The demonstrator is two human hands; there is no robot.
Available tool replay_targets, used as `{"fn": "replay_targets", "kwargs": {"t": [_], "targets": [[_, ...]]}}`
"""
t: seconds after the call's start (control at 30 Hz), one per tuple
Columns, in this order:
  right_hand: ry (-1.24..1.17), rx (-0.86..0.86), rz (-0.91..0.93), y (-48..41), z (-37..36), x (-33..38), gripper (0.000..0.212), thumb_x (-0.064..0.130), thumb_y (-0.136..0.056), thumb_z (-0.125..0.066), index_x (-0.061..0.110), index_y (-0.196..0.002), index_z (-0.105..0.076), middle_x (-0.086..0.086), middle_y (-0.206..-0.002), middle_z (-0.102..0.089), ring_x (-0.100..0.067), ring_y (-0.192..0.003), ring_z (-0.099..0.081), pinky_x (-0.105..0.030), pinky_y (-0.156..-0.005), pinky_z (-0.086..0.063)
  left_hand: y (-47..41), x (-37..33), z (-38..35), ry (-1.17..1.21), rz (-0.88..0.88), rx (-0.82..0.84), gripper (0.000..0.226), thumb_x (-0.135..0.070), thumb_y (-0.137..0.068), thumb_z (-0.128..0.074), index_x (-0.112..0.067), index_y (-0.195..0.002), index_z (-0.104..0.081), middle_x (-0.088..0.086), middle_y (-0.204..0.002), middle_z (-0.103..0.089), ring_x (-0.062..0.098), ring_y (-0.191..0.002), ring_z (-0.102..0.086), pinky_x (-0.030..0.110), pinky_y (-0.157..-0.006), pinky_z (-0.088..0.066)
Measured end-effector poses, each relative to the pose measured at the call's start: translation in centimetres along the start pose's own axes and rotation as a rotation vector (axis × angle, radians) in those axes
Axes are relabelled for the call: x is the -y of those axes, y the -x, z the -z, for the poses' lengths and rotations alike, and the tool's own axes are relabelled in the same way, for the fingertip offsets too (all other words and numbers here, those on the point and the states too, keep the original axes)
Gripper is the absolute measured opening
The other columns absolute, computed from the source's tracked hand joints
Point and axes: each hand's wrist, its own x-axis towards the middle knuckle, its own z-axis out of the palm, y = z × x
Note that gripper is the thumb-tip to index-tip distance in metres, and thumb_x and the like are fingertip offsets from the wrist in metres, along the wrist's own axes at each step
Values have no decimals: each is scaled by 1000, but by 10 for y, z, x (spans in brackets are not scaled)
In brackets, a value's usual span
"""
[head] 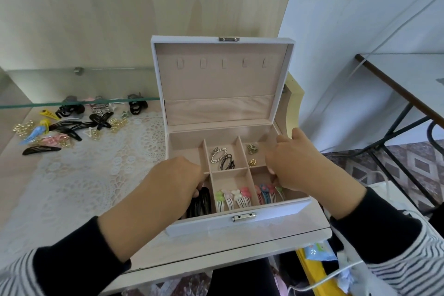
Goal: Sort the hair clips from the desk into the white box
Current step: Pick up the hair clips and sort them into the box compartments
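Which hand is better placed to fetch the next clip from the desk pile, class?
Likely left. The left hand is at the left side of the white box, nearest the clip pile; the right hand is over its right compartments, farther away.

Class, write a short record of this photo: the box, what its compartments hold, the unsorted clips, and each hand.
Box: white box, lid open and upright.
Front compartments: black snap clips left, pastel clips middle, colourful clips right.
Back compartments: two oval clips middle, small gold clips right.
Unsorted: clip pile on the lace mat, left of the box.
Left hand: fingers at the black snap clips; grip hidden.
Right hand: over the right compartments; grip hidden.
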Motion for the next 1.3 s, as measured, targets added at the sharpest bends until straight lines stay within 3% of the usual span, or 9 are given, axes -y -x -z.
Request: {"fn": "replay_targets", "kwargs": {"t": [0.17,0.27,0.4,0.5,0.6,0.77,0.97,1.13,1.3], "targets": [[-76,35,10,-6,-2,-9,18,25,-89,-55,28,-104,-65,7,-72,-39,-16,-106,-51,-32,-80,-22,4,3,2,44,-35,-54,24,-21,-99,-48,-26,-117,-63,-5,-109,-66,13,-98,-61,23,-77,-46],[-255,20,5,-10,0,-20,17,35,-90,-53,37,-98,-68,14,-91,-62,-12,-101,-52,-30,-81,-27,8,6,8,69,-123,-258,17,-29,-99,-47,-30,-109,-61,-10,-101,-65,11,-96,-59,27,-79,-48],[-459,-109,-41,-18,0,-28,22,35,-93,-46,39,-103,-64,16,-97,-66,-11,-99,-54,-31,-88,-32,3,15,7,86,-229,-613,18,-36,-88,-51,-28,-90,-67,-11,-80,-64,16,-75,-63,29,-68,-43],[-592,-318,-82,-23,-8,-22,19,37,-94,-49,34,-102,-65,14,-97,-67,-13,-101,-55,-30,-84,-31,-4,19,-3,68,-191,-723,22,-36,-86,-54,-25,-99,-69,-2,-101,-64,20,-94,-62,38,-85,-45],[-663,-486,-142,-27,-18,-9,26,41,-92,-51,30,-113,-62,14,-111,-64,-15,-106,-55,-31,-87,-34,-8,21,-9,41,-167,-804,27,-35,-89,-55,-20,-108,-68,8,-125,-59,26,-116,-56,44,-101,-39],[-613,-585,-205,-32,-19,18,47,51,-92,-40,29,-133,-48,8,-133,-53,-17,-126,-45,-41,-101,-36,-12,34,-21,51,-71,-841,43,-42,-95,-47,-22,-131,-58,12,-157,-29,31,-147,-23,56,-115,-22],[-625,-695,-214,-40,2,57,55,53,-93,-36,23,-137,-48,1,-138,-53,-24,-132,-42,-47,-106,-33,1,53,-27,165,-7,-926,51,-42,-98,-39,-24,-145,-42,7,-161,-20,24,-150,-13,53,-118,-17],[-789,-842,-153,-51,38,97,43,42,-92,-44,19,-127,-54,1,-128,-58,-19,-122,-49,-41,-102,-42,15,80,-38,410,96,-1063,46,-35,-98,-38,-18,-140,-45,-1,-153,-35,14,-144,-29,47,-114,-28],[-925,-936,-99,-69,73,145,38,27,-88,-54,14,-124,-56,0,-120,-59,-16,-113,-51,-30,-96,-44,22,121,-63,459,282,-1077,45,-38,-98,-34,-21,-139,-45,-5,-148,-41,11,-141,-32,42,-114,-28]]}}
